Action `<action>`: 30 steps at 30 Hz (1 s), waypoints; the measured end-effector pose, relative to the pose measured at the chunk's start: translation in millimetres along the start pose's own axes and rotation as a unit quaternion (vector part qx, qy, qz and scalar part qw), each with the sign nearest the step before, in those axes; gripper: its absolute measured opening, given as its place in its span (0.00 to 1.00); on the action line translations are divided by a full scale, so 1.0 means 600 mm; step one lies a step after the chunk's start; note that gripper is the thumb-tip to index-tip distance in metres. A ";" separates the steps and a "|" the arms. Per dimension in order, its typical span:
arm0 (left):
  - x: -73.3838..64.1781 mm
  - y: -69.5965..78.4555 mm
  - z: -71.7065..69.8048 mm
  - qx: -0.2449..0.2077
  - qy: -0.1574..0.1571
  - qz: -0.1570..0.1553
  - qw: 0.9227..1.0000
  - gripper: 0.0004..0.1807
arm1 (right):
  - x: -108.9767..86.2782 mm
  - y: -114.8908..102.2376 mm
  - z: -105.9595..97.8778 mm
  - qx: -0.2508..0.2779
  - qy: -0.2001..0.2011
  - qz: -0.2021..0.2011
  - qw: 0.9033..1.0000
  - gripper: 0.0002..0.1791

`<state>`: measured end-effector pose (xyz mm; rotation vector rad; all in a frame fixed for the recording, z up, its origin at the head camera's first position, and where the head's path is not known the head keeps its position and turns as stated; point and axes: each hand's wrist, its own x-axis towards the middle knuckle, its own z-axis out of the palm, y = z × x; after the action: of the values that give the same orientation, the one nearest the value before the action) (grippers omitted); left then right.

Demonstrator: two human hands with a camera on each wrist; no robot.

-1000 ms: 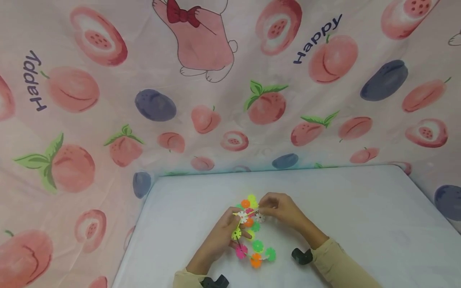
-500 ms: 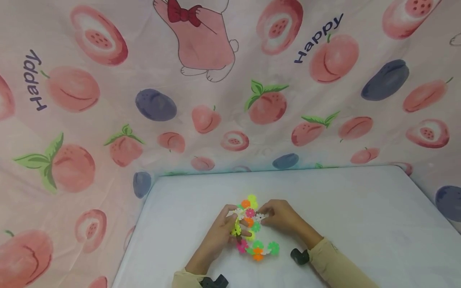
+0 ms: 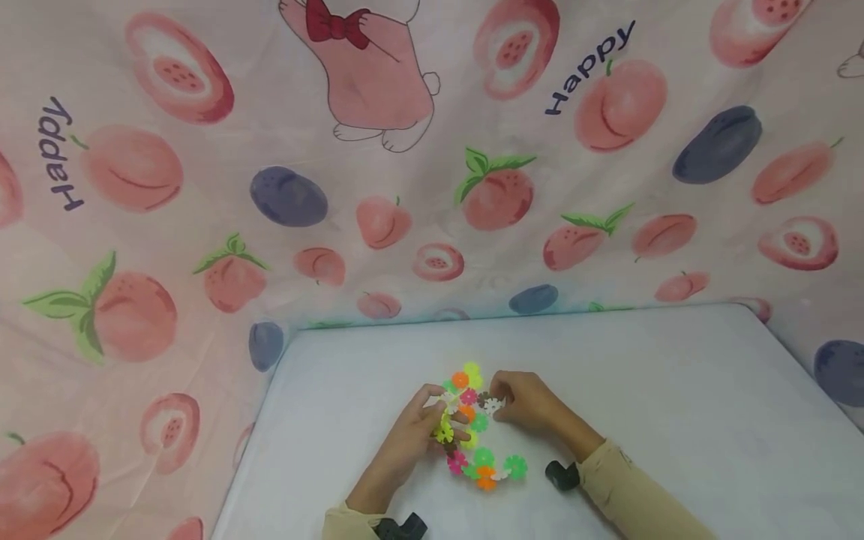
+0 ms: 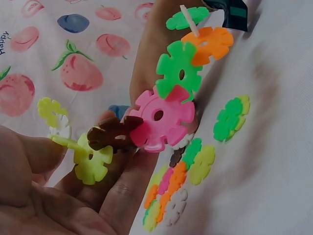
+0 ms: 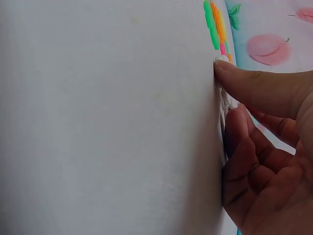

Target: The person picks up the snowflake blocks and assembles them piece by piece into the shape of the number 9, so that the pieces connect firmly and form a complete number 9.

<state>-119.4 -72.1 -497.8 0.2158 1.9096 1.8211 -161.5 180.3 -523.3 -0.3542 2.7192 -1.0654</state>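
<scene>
My left hand (image 3: 403, 436) holds a curved chain of interlocking plastic flower discs above the white table. In the left wrist view, the thumb and fingers are at its yellow and white end. From there the chain runs through a brown disc (image 4: 111, 135), a pink disc (image 4: 144, 122), a green disc (image 4: 168, 73) and an orange disc (image 4: 217, 41). My right hand (image 3: 535, 405) pinches a white disc (image 3: 493, 406) low at the table, beside a brown disc. The right wrist view has this white disc (image 5: 228, 100) nearly edge-on between thumb and finger.
Loose flower discs lie in a small pile between the hands, among them an orange disc (image 3: 460, 380) and a yellow disc (image 3: 472, 371). The white table (image 3: 675, 405) extends on both sides. A fruit-print cloth (image 3: 418, 180) hangs behind it.
My right hand has left the left hand's fingertips, come down to the white disc and drawn it slightly right. The lower end of the held chain has swung a little to the right.
</scene>
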 end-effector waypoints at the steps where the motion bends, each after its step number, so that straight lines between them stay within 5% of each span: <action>1: 0.000 -0.001 0.000 0.004 0.000 0.001 1.000 0.16 | 0.000 0.001 -0.001 0.001 0.000 -0.003 1.000 0.14; 16: 0.002 0.000 -0.005 -0.002 0.009 -0.009 1.000 0.16 | -0.009 0.006 -0.032 0.043 0.002 -0.020 0.999 0.02; 25: 0.001 0.004 -0.003 0.006 0.030 -0.025 0.999 0.17 | -0.021 -0.017 -0.055 0.153 -0.022 0.001 0.988 0.05; 30: -0.002 0.002 -0.001 -0.005 0.017 -0.020 1.000 0.17 | -0.028 -0.034 -0.063 0.208 -0.037 -0.005 0.977 0.09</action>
<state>-119.0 -73.2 -496.1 0.1447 1.9134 1.8186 -152.7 194.5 -480.5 -0.3281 2.3485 -1.5454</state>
